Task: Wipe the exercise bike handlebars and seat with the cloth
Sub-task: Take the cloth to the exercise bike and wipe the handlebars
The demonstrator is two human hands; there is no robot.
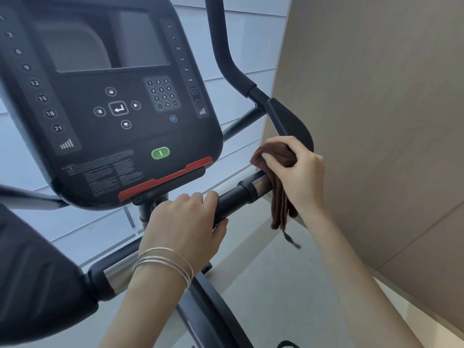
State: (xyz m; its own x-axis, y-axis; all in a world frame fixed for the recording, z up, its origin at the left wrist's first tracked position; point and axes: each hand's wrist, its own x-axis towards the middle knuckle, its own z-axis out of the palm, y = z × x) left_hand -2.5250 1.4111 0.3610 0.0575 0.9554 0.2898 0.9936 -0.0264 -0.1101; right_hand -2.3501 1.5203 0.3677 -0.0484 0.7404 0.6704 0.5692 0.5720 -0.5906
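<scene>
A black handlebar runs from below the console toward the right, with a metal sensor band near its outer part. My left hand, with thin bangles on the wrist, grips this bar just below the console. My right hand presses a dark brown cloth onto the bar where it bends upward; the cloth drapes over the bar and hangs below it. A second black handlebar section rises behind my right hand. The seat is out of view.
The bike's black console, with a dark screen, keypad, green button and red strip, fills the upper left. A beige wall stands close on the right. A padded black part is at the lower left. Pale floor lies below.
</scene>
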